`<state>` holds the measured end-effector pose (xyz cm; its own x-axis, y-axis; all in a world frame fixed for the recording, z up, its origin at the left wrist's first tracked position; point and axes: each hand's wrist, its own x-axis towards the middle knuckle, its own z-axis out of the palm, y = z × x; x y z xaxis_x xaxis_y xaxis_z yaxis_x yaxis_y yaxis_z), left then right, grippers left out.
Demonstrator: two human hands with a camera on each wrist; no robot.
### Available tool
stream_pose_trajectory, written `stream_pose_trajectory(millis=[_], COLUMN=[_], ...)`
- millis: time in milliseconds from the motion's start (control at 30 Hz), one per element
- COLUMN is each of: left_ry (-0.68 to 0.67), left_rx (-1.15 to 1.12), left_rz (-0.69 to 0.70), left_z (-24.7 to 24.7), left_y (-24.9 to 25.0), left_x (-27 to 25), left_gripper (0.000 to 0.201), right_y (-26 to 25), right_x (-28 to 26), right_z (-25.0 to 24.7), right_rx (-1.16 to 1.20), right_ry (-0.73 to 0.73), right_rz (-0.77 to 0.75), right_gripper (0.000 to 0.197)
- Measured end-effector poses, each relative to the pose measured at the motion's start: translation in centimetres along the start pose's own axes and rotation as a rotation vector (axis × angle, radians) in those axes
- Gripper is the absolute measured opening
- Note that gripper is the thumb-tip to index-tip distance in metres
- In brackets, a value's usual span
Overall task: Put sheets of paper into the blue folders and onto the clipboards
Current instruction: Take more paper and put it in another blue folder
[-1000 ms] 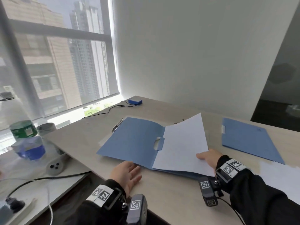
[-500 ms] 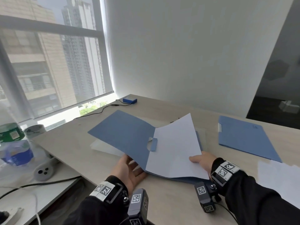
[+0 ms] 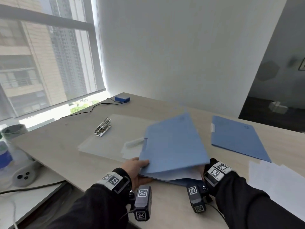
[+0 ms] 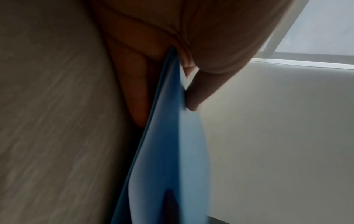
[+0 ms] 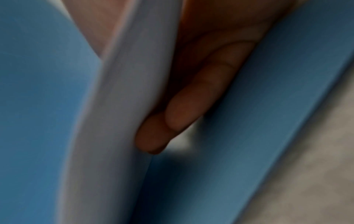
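Fingers (image 4: 138, 84) of the left hand (image 3: 133, 169) pinched the folder (image 3: 175, 142) by its near corner; the right hand (image 5: 220, 53) pinched the sheet (image 5: 118, 106) inside it.
Shutting the cover on that hand would likely crease or skew the sheet. Around them lay a pale desk (image 3: 66, 146), a clear clipboard (image 3: 115, 134), a second folder (image 3: 237, 139), loose paper (image 3: 277, 182), a white wall (image 3: 181, 47) and a window (image 3: 41, 55).

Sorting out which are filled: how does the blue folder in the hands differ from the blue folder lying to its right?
The held folder gapes, a white sheet showing inside; the right folder lies shut and flat. The left hand pinches the held folder; nothing touches the right folder. Both are blue.
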<state>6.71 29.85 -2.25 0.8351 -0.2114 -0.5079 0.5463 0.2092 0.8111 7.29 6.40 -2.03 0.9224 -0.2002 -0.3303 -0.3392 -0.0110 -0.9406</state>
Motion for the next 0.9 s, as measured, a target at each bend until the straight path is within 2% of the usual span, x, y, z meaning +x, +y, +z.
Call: stream_pose_trajectory(millis=[33,100,200,267,300,367,400,433,533,667,733,900], left_ry=[0.003,0.011,0.017,0.020,0.023,0.026,0.029,0.034,0.048,0.013,-0.025,-0.119], left_rx=[0.002,0.005,0.025,0.048,0.058,0.066,0.068,0.067,0.056,0.020,0.002,-0.038], left_rz=[0.003,0.022,0.066,0.090,0.095,0.104,0.112,0.120,0.146,0.223,0.264,0.330], left_z=[0.0,0.0,-0.2,-0.5,-0.6,-0.7,-0.7,-0.7,-0.8,-0.9,-0.3,1.6], left_y=[-0.1,-0.3,-0.7,-0.9,-1.0,-1.1,-1.2,-1.3,-1.5,-1.6,-1.5,-1.2], left_x=[0.2,0.4,0.8,0.9,0.8,0.4,0.2,-0.1,-0.7,-1.6,-2.5,-4.1], left_gripper=[0.022,0.027,0.037,0.042,0.043,0.043,0.044,0.045,0.053,0.058,0.055,0.045], right_y=[-0.1,-0.1,-0.3,-0.1,0.3,1.2,1.3,1.3,0.9,1.5,1.7,1.6], right_x=[-0.2,-0.5,-0.8,-1.2,-1.4,-1.6,-2.2,-2.9,-4.7,-6.4,-7.3,-9.6], right_z=[-0.2,-1.0,-2.3,-2.5,-2.7,-3.0,-3.1,-3.2,-3.8,-4.2,-4.3,-4.4], right_rx=[0.052,0.060,0.136,0.140,0.136,0.198,0.237,0.258,0.265,0.190,0.173,0.144], right_ry=[-0.012,0.078,0.192,0.204,0.194,0.175,0.153,0.136,0.146,0.193,0.163,0.062], right_rz=[-0.017,-0.042,0.050,0.099,0.122,0.152,0.162,0.168,0.126,0.032,0.016,-0.032], right_gripper=[0.036,0.026,0.034,0.027,0.032,0.061,0.066,0.063,0.032,0.034,0.037,0.022])
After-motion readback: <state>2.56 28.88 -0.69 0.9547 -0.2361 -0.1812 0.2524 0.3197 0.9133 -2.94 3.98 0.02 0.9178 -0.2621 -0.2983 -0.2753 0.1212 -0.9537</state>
